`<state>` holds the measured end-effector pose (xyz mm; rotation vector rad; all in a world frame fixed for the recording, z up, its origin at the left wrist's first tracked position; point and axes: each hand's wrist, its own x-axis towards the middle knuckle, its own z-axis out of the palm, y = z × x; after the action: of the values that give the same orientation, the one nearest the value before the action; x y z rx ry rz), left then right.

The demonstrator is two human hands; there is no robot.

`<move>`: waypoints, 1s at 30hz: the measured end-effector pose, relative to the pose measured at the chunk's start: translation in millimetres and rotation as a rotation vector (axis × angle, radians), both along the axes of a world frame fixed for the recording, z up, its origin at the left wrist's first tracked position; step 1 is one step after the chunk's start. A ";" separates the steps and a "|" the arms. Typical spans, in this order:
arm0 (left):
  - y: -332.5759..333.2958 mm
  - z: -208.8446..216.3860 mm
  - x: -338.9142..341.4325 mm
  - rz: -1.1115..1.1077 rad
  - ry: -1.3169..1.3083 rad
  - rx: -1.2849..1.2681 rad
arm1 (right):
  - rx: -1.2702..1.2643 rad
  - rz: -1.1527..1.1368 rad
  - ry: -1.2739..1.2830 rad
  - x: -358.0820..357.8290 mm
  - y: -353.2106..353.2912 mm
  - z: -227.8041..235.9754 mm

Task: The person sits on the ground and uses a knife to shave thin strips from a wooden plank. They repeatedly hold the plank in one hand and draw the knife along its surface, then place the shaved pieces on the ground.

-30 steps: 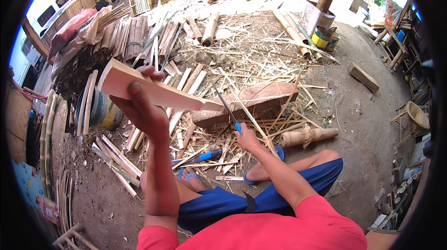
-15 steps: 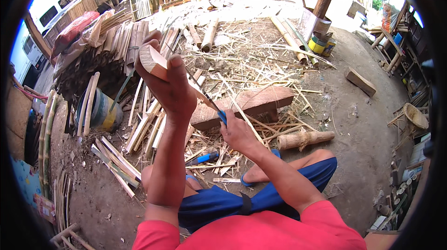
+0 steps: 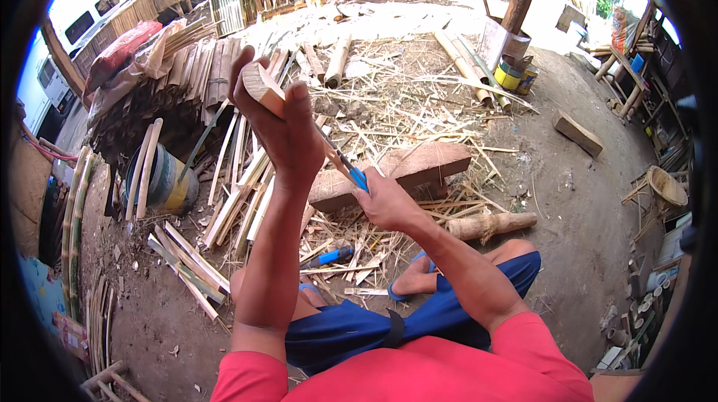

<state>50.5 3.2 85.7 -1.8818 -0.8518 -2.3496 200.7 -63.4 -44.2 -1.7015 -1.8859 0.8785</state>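
My left hand (image 3: 280, 133) is raised in front of me, its fingers and thumb wrapped round a pale piece of wood (image 3: 263, 91) with a flat, half-round end. Part of the wood is hidden behind the palm. Closed on the blue handle of a narrow, dark-bladed tool (image 3: 359, 178), my right hand (image 3: 391, 202) is lower and to the right. The blade runs up and left towards the left hand, which hides its far part; I cannot make out its exact kind. Below the hands lies a thick wooden beam (image 3: 419, 166).
Bamboo strips (image 3: 243, 200) and shavings litter the ground. A second blue-handled tool (image 3: 333, 255) lies before my feet, with a bamboo log (image 3: 492, 225) to the right. A bucket (image 3: 170, 181) stands left; a wooden block (image 3: 577, 133) and paint cans (image 3: 511, 77) are right.
My left hand has shifted slightly right and down with the wood. My right hand has moved a little right and down, and less of the blade shows beyond the left hand.
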 end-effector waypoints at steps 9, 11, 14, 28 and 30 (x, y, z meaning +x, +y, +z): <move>12.1 -1.5 25.6 -0.053 0.074 0.047 | 0.086 -0.005 0.304 11.7 -18.6 44.5; 11.2 -3.7 25.7 -0.059 0.018 0.053 | 0.565 0.041 0.214 9.4 -31.2 52.2; 8.6 -5.3 20.2 -0.076 0.003 0.042 | 0.625 -0.015 0.410 1.7 -40.3 38.5; -12.3 -20.3 -1.0 -0.068 -0.068 0.072 | 0.327 -0.062 0.110 -13.3 -42.7 30.2; -12.8 -18.6 -2.2 -0.061 -0.095 0.060 | 0.063 -0.078 -0.119 -12.5 -15.6 -9.1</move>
<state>48.3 -9.6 67.1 -1.8125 -0.7309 -2.4883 188.2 -79.0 -53.3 -1.8117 -1.8887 0.6948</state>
